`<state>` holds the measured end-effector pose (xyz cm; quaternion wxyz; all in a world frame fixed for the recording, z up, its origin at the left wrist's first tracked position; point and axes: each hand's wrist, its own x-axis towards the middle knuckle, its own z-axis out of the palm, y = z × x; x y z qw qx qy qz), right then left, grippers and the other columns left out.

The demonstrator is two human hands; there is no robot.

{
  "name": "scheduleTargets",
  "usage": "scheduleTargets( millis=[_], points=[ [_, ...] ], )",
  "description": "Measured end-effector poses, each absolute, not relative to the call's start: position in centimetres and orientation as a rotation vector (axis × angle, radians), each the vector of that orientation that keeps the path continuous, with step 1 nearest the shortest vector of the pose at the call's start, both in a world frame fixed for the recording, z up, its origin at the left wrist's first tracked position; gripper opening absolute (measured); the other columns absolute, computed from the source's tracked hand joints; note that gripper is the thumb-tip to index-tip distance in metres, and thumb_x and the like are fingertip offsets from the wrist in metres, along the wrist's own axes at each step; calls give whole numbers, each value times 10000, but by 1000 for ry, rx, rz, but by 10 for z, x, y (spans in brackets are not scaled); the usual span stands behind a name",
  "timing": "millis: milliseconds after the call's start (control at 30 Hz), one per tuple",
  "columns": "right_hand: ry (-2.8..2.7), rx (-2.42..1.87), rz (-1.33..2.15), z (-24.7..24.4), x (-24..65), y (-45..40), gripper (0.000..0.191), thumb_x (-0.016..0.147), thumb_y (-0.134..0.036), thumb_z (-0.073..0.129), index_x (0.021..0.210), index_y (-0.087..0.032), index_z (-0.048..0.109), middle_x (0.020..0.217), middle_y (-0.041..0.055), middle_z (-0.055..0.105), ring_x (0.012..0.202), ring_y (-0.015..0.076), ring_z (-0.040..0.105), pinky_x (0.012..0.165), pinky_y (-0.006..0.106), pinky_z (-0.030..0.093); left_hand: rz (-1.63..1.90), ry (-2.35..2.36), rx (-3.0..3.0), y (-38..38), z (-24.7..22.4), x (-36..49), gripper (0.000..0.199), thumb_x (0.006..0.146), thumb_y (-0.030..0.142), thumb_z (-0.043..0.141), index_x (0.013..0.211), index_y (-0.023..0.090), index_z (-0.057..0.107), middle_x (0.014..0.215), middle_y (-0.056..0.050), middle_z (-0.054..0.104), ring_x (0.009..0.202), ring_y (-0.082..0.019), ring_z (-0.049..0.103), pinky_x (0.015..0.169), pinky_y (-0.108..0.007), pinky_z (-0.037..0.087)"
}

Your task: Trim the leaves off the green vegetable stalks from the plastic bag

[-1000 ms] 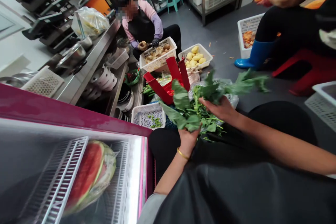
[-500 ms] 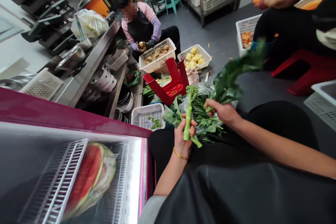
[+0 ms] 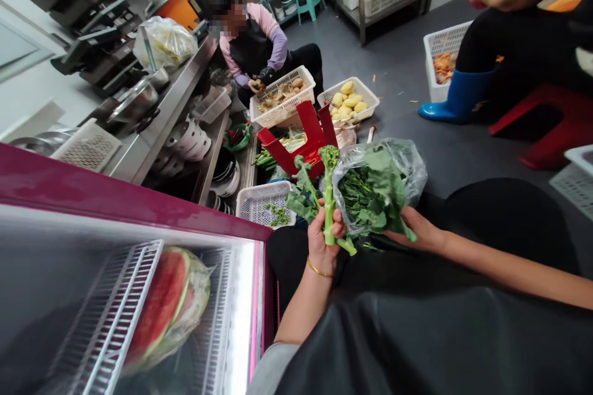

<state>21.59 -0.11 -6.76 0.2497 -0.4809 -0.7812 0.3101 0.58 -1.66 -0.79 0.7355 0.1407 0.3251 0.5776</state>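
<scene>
The green stalk [image 3: 329, 199] stands nearly upright, florets up, in the left hand [image 3: 319, 244], its fingers curled closed around it, probably gripping low to keep the upper length bare. Just right, the right hand [image 3: 424, 231] touches leaves [image 3: 388, 179] at the clear bag [image 3: 413, 163]; its fingertips are hidden, so I cannot tell whether it grips. Left, a white basket [image 3: 254, 202] holds green bits [image 3: 279, 216], perhaps placed within easy reach.

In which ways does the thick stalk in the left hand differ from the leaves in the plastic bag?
The thick stalk is pale green; most leaves are darker. The thick stalk is narrow and firm-looking, while the leaves are flat and loosely heaped. The thick stalk stands nearly upright in the left hand, whereas the leaves lie in the bag. Both are green.
</scene>
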Motion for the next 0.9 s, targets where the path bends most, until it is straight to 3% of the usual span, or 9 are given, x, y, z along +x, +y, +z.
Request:
scheduleTargets(
  millis=[100, 200, 300, 367, 433, 533, 667, 800, 900],
  points=[
    [-2521, -1541, 1048, -91, 233, -10, 151, 679, -241, 602, 542, -188, 565, 586, 94, 640, 580, 219, 629, 552, 297, 441, 1228, 707, 356, -18, -8, -1, 178, 822, 315, 579, 950, 203, 530, 600, 34, 493, 370, -33, 344, 373, -154, 245],
    [-2660, -1538, 1135, -74, 228, 13, 217, 561, -220, 702, 447, -182, 521, 496, 78, 590, 546, 226, 612, 531, 299, 421, 1182, 713, 411, -22, -8, -1, 246, 807, 336, 591, 1005, 205, 528, 602, 32, 500, 368, -40, 359, 368, -158, 248],
    [-2282, -1307, 1311, -24, 211, 54, 249, 679, -420, 676, 722, -176, 650, 600, 59, 640, 555, 194, 601, 519, 282, 428, 1135, 719, 472, -27, -9, 4, 367, 759, 372, 649, 1052, 197, 515, 597, 29, 529, 365, -49, 398, 367, -160, 268],
    [-2000, -1193, 1364, 10, 199, 73, 381, 826, -551, 501, 849, -191, 622, 634, 36, 641, 544, 167, 586, 519, 274, 445, 1122, 740, 514, -30, -9, 9, 435, 725, 397, 690, 1061, 189, 507, 598, 20, 558, 369, -63, 435, 371, -167, 290],
    [-1839, -1184, 1196, 30, 189, 77, 428, 878, -575, 415, 743, -196, 563, 564, 20, 594, 491, 147, 538, 505, 270, 429, 1161, 792, 540, -33, -9, 16, 455, 716, 417, 707, 1050, 185, 503, 611, 6, 587, 379, -75, 467, 378, -174, 312],
    [-1816, -1224, 771, 28, 176, 52, 435, 876, -512, 456, 566, -207, 452, 526, 30, 527, 502, 142, 490, 519, 272, 366, 1294, 946, 589, -34, -9, 27, 417, 736, 422, 709, 1018, 189, 510, 628, 6, 609, 400, -84, 501, 394, -182, 340],
    [-2170, -1081, 633, 5, 178, 13, 392, 875, -459, 476, 590, -197, 532, 605, 48, 566, 561, 144, 519, 533, 267, 323, 1430, 1155, 738, -34, -7, 32, 382, 713, 401, 741, 972, 187, 560, 647, 16, 616, 441, -91, 529, 427, -199, 372],
    [-2473, -1060, 1061, 4, 201, 26, 369, 717, -555, 656, 615, -204, 606, 507, 1, 556, 444, 129, 496, 440, 244, 282, 1353, 1259, 902, -37, -13, 28, 249, 709, 293, 734, 907, 185, 627, 648, 7, 638, 460, -105, 540, 482, -231, 422],
    [-1975, -1182, 1378, 12, 208, 53, 412, 742, -606, 589, 693, -197, 609, 567, 10, 610, 457, 135, 540, 440, 241, 363, 1319, 1262, 959, -39, -23, 26, 157, 679, 198, 736, 810, 184, 650, 624, -2, 649, 494, -124, 561, 532, -251, 446]
  ],
)
